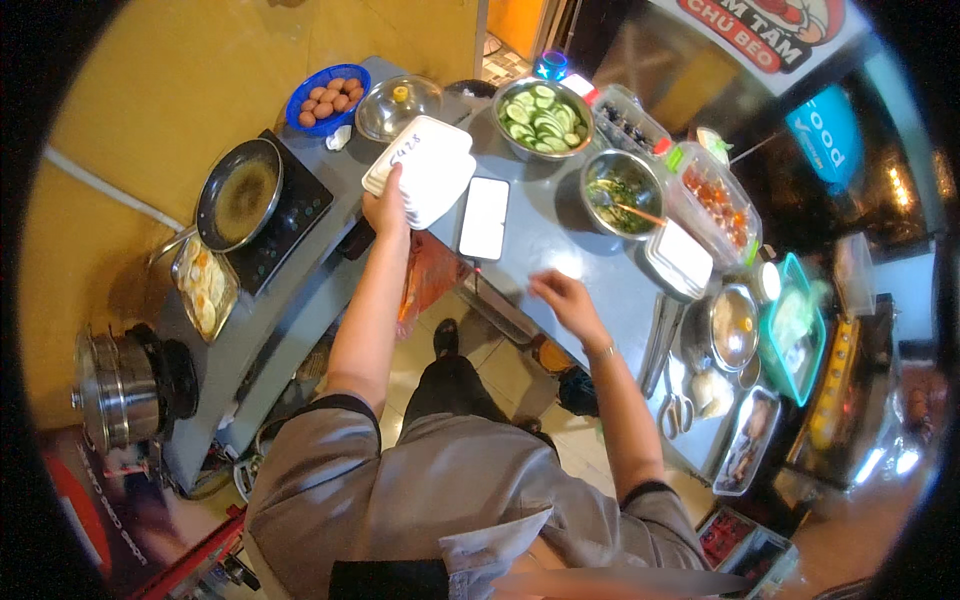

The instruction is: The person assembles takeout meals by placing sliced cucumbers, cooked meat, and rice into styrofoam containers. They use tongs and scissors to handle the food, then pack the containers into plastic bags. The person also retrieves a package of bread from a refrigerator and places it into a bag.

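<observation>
A stack of white takeaway boxes (440, 188), with handwriting on the top one, is gripped at its near left edge by my left hand (386, 210). The stack is over the counter's inner corner, just left of a phone (485, 218) with a bright white screen. My right hand (567, 304) hovers by the counter's front edge, below and right of the phone. Its fingers are loosely bent and apart, and nothing shows in them. A steel bowl of sliced cucumber (541, 117) stands beyond the phone. Right of it, a steel bowl of chopped greens (622, 192) holds a spoon.
On the left are a blue basket of eggs (328, 98), a frying pan (240, 195) on a cooktop, a tray of fried eggs (204, 290) and a steel pot (115, 390). More white boxes (680, 258), tongs (660, 345), scissors (677, 405) and a teal basket (793, 330) lie right.
</observation>
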The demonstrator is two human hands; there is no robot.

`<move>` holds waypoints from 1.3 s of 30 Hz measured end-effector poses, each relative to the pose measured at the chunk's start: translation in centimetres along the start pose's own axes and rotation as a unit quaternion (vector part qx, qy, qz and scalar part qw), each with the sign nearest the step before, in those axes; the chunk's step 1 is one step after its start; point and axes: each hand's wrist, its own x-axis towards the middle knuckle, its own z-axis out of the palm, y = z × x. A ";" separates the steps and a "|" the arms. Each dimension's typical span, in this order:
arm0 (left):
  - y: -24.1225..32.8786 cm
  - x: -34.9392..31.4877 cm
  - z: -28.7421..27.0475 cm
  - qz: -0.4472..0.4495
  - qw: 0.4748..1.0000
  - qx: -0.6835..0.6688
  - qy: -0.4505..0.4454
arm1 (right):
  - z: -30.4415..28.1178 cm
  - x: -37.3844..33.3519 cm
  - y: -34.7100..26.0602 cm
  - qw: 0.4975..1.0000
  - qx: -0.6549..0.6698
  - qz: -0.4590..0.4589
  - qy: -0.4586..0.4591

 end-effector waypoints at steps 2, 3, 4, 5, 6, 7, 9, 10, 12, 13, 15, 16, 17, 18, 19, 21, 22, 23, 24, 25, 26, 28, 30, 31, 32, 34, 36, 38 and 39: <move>-0.8 0.3 1.0 0.065 0.993 0.092 0.035 | 1.9 7.1 -2.0 0.998 0.065 0.018 0.000; 0.6 -2.2 2.2 0.072 0.995 0.073 0.018 | 2.5 9.6 -3.3 0.988 0.147 0.047 0.016; 2.5 -4.5 2.9 0.082 0.995 0.052 0.002 | 3.1 12.1 -3.8 0.982 0.167 0.049 0.070; 3.2 -5.3 2.6 0.061 0.998 0.027 -0.022 | 3.7 13.8 -4.5 0.974 0.186 0.042 0.119; 3.4 -5.7 2.1 0.036 0.999 0.004 -0.040 | 4.4 14.6 -5.4 0.966 0.214 0.044 0.136; 3.6 -6.3 1.6 0.011 0.998 -0.021 -0.060 | 4.7 15.0 -6.7 0.957 0.240 0.044 0.155; 4.2 -8.6 0.3 0.011 0.988 0.002 -0.156 | 4.3 14.4 -7.2 0.936 0.320 0.021 0.147; 4.4 -9.7 -0.3 0.014 0.979 0.012 -0.201 | 3.6 13.3 -6.7 0.936 0.330 0.023 0.118; 4.1 -11.6 -1.5 -0.144 0.941 -0.164 -0.257 | 1.7 9.7 -5.2 0.933 0.352 0.028 0.063; 3.9 -12.7 -1.9 -0.222 0.901 -0.247 -0.280 | 1.0 7.4 -5.5 0.948 0.305 0.066 0.061; 2.9 -15.5 -2.2 -0.309 0.826 -0.337 -0.328 | -0.1 1.8 -7.4 0.965 0.214 0.142 0.057; 2.4 -17.2 -2.0 -0.354 0.780 -0.378 -0.352 | -0.9 -0.8 -7.7 0.991 0.090 0.038 0.095; 1.9 -19.0 -1.7 -0.362 0.765 -0.396 -0.357 | -1.7 -3.3 -7.9 0.989 -0.037 -0.064 0.130; 1.2 -20.5 -1.2 -0.367 0.763 -0.387 -0.365 | -3.1 -5.1 -7.9 0.977 -0.158 -0.106 0.099; 0.3 -21.9 -0.6 -0.373 0.760 -0.379 -0.374 | -4.5 -6.6 -7.8 0.944 -0.281 -0.156 0.078; -1.4 -24.5 0.6 -0.385 0.746 -0.366 -0.401 | -6.9 -9.8 -7.2 0.881 -0.427 -0.201 0.029; -2.2 -25.8 1.1 -0.391 0.737 -0.362 -0.416 | -7.8 -11.2 -7.1 0.863 -0.466 -0.191 -0.015; -3.0 -27.0 1.6 -0.397 0.727 -0.358 -0.430 | -9.1 -12.6 -7.3 0.864 -0.452 -0.220 0.013; -4.1 -28.2 2.1 -0.384 0.742 -0.367 -0.409 | -10.4 -13.8 -7.3 0.886 -0.390 -0.234 0.091; -5.4 -29.5 2.7 -0.369 0.757 -0.377 -0.386 | -11.5 -14.9 -7.3 0.898 -0.324 -0.248 0.166; -6.6 -30.8 3.2 -0.354 0.771 -0.386 -0.362 | -12.5 -15.9 -6.9 0.900 -0.256 -0.260 0.240; -6.7 -33.9 4.9 -0.326 0.794 -0.389 -0.334 | -14.0 -17.4 -4.9 0.884 -0.147 -0.234 0.376; -8.1 -36.8 5.9 -0.333 0.795 -0.403 -0.309 | -15.2 -19.4 -1.5 0.906 -0.041 -0.153 0.391; -9.1 -37.6 6.6 -0.348 0.804 -0.373 -0.305 | -15.4 -19.9 -0.3 0.913 0.015 -0.113 0.391; -10.8 -38.7 6.8 -0.375 0.806 -0.331 -0.315 | -15.5 -20.6 0.8 0.924 0.038 -0.084 0.372; -11.2 -40.9 7.1 -0.401 0.795 -0.283 -0.356 | -15.2 -21.8 2.1 0.938 0.084 -0.026 0.335; -10.8 -42.3 7.1 -0.431 0.788 -0.156 -0.412 | -14.6 -22.1 3.5 0.948 0.064 -0.004 0.313; -11.7 -42.4 5.8 -0.470 0.750 -0.002 -0.465 | -14.1 -22.3 5.2 0.959 -0.003 0.021 0.281; -12.3 -41.9 5.2 -0.484 0.725 0.075 -0.485 | -13.6 -22.2 3.9 0.963 -0.054 0.016 0.262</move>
